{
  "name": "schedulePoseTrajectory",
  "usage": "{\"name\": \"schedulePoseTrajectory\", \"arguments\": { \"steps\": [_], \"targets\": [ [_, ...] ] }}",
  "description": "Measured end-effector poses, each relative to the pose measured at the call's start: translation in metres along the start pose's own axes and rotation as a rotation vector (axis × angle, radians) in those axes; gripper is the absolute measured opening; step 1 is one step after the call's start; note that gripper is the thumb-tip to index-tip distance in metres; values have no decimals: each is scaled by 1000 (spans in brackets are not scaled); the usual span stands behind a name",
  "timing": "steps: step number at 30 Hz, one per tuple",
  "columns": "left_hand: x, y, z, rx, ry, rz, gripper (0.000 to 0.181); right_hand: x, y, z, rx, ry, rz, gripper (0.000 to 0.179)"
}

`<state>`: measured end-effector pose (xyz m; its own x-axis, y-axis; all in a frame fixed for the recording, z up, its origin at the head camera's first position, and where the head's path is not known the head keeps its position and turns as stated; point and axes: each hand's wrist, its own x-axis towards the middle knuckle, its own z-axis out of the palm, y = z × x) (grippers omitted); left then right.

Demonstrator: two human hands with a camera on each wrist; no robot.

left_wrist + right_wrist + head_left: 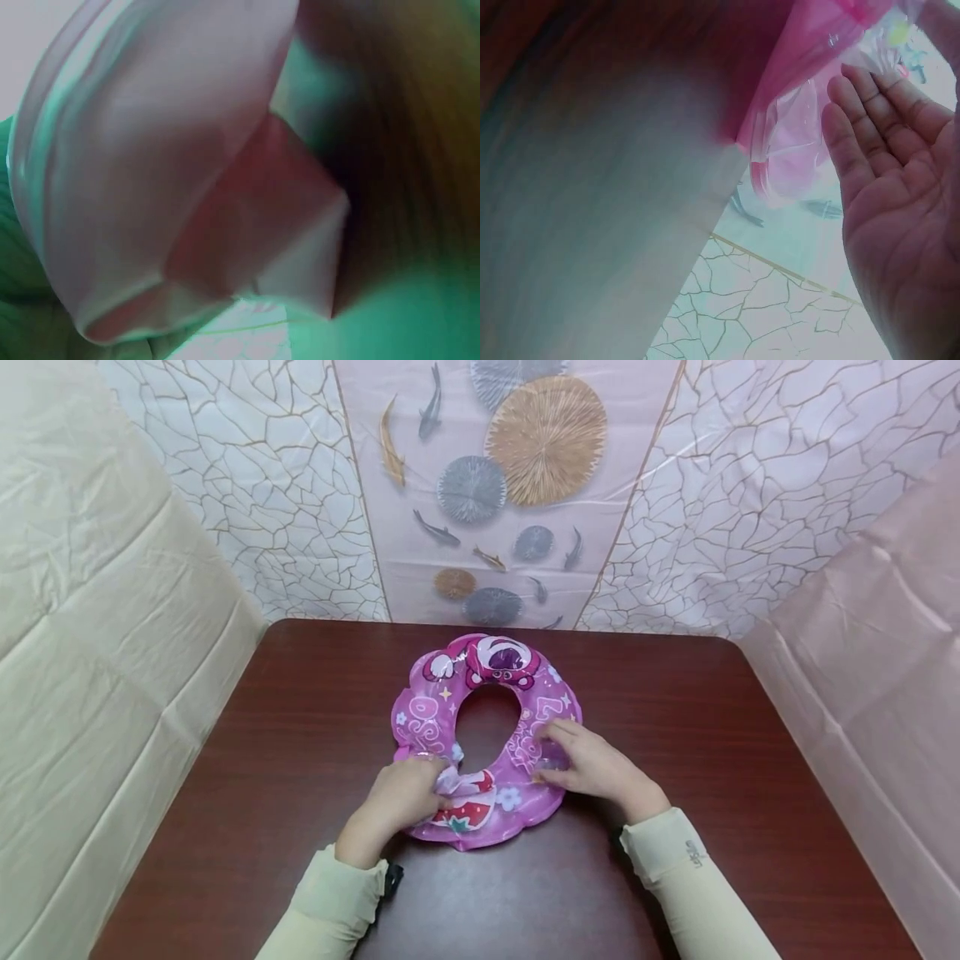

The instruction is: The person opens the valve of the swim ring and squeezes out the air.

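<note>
A pink inflatable swim ring point(420, 710) with bear, flower and strawberry prints lies on the dark red-brown table, its surface puckered at the edge. At its lower left part, my left hand point(405, 793) grips the vinyl, fingers curled over the top. The right hand point(600, 764) holds the ring's right side between thumb and bent fingers, around a see-through patch. Pink vinyl point(150, 165) fills much of the left wrist view, close and blurred. In the right wrist view, the right hand's fingers point(874, 124) reach up to crinkled clear and pink vinyl point(791, 135).
The wood-grain table point(300, 710) reaches to a patterned cloth wall point(480, 568) behind. Padded cream panels point(112, 610) close in the left side, and pinkish ones point(885, 652) the right.
</note>
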<state>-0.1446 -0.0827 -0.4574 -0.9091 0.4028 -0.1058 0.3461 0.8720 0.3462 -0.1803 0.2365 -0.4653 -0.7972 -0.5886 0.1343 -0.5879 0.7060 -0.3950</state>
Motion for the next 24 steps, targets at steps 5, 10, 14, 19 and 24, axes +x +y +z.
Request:
{"name": "schedulePoseTrajectory", "arguments": {
  "steps": [5,10,14,19,24],
  "targets": [
    [3,-11,-2,-135,26,87,35,1,3,2,52,-27,15,54],
    [7,-20,-1,-381,21,24,44,2,8,2,79,-60,23,55],
    [7,-22,2,-521,34,-111,58,4,9,2,94,-84,19,52],
    [7,-18,6,-580,183,-240,94,7,8,3,124,-102,32,47],
    [7,-13,5,-335,264,-235,102,7,9,4,136,-112,42,44]
  ]
}}
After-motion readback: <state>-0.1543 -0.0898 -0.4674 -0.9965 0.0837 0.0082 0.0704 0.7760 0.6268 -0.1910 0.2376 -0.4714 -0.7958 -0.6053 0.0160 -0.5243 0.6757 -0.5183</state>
